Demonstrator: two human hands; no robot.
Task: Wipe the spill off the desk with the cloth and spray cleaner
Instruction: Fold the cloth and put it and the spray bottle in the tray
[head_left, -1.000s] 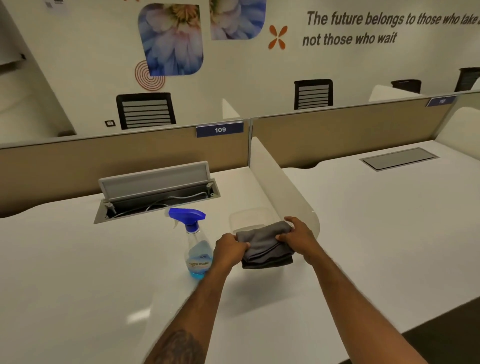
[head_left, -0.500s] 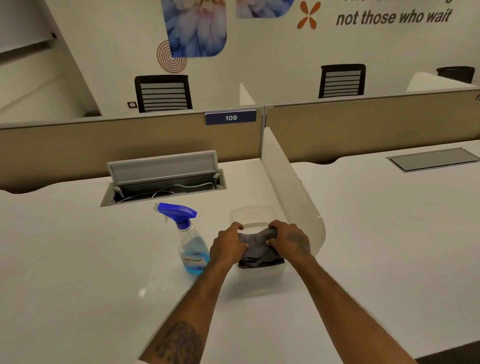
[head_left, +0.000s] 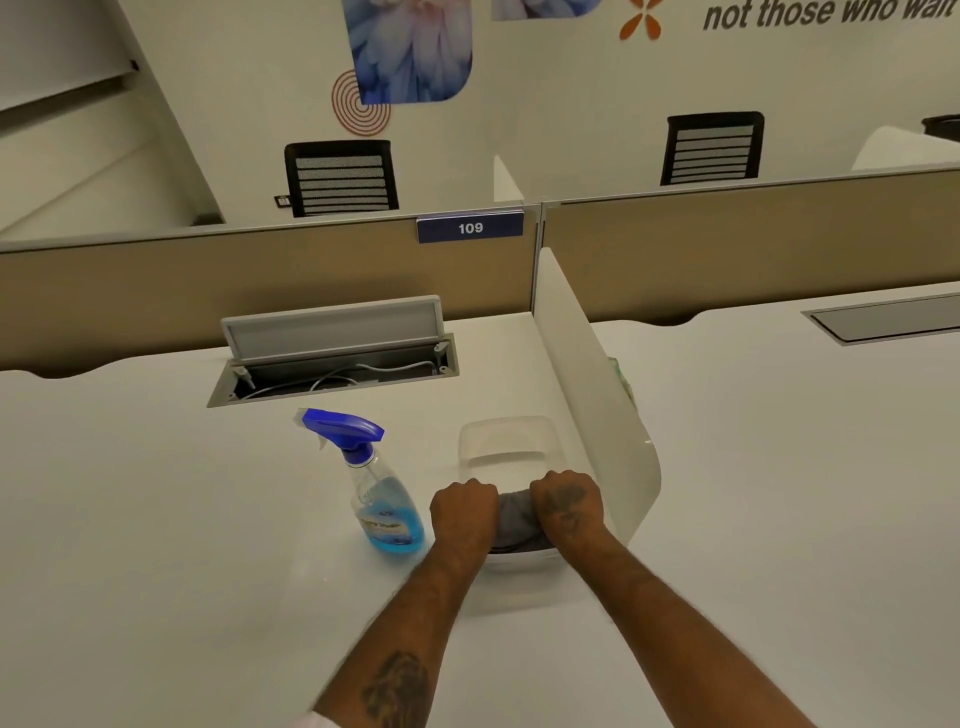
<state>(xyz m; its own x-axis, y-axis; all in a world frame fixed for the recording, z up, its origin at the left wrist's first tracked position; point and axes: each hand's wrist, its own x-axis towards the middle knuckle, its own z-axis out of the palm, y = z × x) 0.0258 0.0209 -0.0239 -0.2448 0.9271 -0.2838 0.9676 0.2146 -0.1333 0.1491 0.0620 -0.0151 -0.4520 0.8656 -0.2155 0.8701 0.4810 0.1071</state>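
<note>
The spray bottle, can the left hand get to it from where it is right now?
Probably yes: the spray bottle stands just left of the left hand with nothing between, but that hand must first release the cloth.

Spray bottle (head_left: 382, 499) left, divider (head_left: 587, 395) right; desk (head_left: 156, 519) beyond lies open.

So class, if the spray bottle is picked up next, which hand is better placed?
Probably the left hand: it sits right beside the spray bottle, while the right hand is across the cloth.
</note>
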